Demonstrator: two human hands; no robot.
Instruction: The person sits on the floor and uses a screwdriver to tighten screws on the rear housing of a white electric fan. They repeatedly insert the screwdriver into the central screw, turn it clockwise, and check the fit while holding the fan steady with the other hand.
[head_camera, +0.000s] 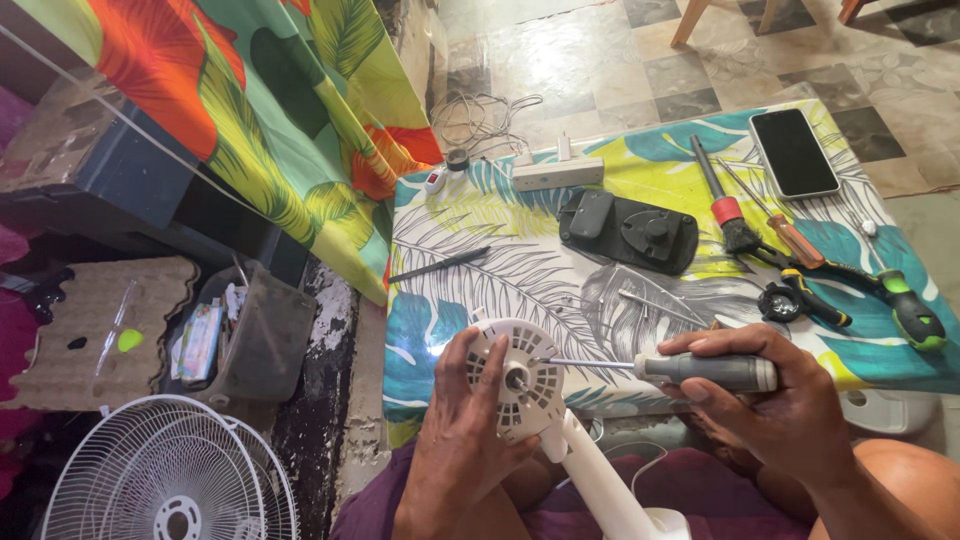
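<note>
Gripping a grey-handled screwdriver (700, 371) in a closed fist, the right hand (770, 400) is lying level and pressing the thin steel shaft sideways into the face of a white plastic fan motor housing (520, 375). Fingers spread, the left hand (465, 440) is cupping that round, slotted housing from behind and clamping it steady over the lap, at the near edge of the leaf-printed tablecloth (480, 290). A white wire fan grille (165, 470) is lying on the floor at left.
</note>
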